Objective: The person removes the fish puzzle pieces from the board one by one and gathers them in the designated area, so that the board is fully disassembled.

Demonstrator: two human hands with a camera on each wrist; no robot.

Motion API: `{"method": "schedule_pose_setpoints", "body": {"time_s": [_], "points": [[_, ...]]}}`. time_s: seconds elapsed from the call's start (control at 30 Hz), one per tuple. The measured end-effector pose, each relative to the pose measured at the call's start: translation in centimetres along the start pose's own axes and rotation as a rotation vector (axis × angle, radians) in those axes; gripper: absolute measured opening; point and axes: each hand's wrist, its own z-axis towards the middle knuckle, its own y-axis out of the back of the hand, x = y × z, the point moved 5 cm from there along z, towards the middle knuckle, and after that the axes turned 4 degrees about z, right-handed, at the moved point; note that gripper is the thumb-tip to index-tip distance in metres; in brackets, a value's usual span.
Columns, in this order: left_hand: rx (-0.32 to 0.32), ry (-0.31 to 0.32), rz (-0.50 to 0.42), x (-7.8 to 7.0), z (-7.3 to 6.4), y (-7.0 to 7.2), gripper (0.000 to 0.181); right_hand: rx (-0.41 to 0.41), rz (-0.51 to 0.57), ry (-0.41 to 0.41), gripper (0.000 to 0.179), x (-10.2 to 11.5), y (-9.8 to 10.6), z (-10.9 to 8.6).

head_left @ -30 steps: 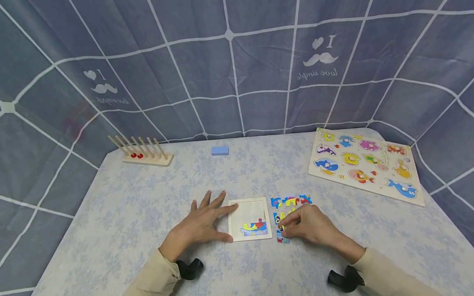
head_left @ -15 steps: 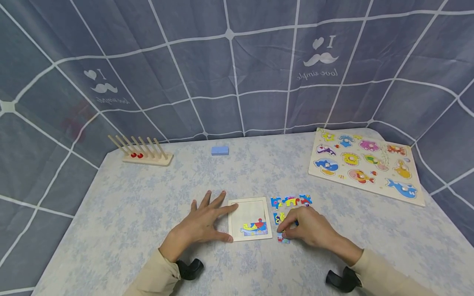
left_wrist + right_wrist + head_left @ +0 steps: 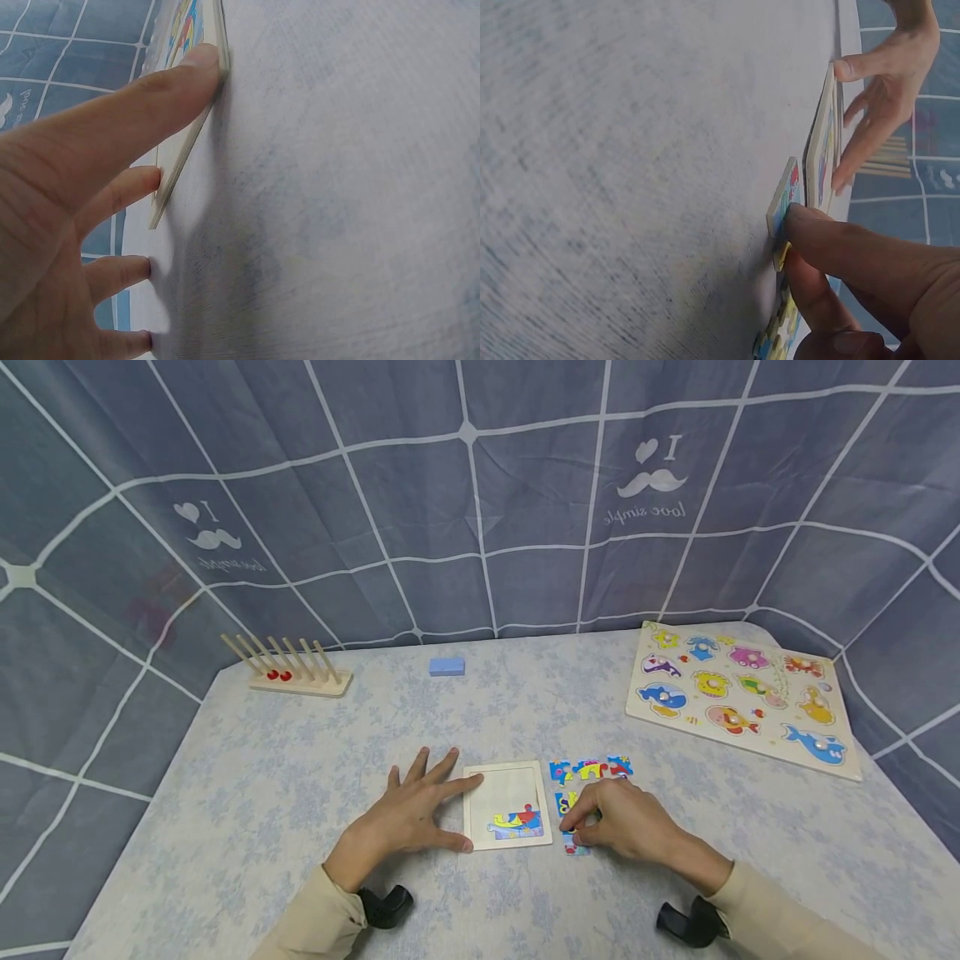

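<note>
A square wooden puzzle tray [image 3: 506,777] lies on the table, with a few joined pieces [image 3: 517,822] in its lower right part. My left hand [image 3: 408,814] is spread at the tray's left side, its thumb [image 3: 199,64] and index fingertip touching the border. To the right, my right hand [image 3: 626,818] pinches a blue jigsaw puzzle piece [image 3: 783,196] with red on it between thumb and index finger, close beside the tray. Other loose jigsaw pieces [image 3: 589,769] lie beyond and under that hand, which hides some of them.
A wooden peg rack [image 3: 300,683] with two red beads stands at the back left. A blue block [image 3: 447,667] sits at the back middle. The large sea-animal knob puzzle board [image 3: 742,697] lies at the back right. A tiled-pattern curtain [image 3: 525,485] hangs behind the table.
My right hand has shifted slightly down from the yellow pieces to the blue piece nearest me and pinches it. My left hand stays at the tray.
</note>
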Motion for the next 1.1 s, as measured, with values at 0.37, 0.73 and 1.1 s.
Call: {"method": "schedule_pose_setpoints", "body": {"time_s": [0.37,0.73,1.1], "points": [[0.002,-0.003,0.007,-0.1,0.1,0.1,0.085,0.035,0.036,-0.015,0.017,0.1,0.3,0.4],[0.011,0.007,0.012,0.0,0.0,0.1,0.084,0.042,0.041,0.096,0.020,3.1,-0.9,2.7],[0.014,-0.015,0.016,0.0,-0.1,0.2,0.084,0.042,-0.106,0.149,0.019,5.0,-3.0,3.7]]}}
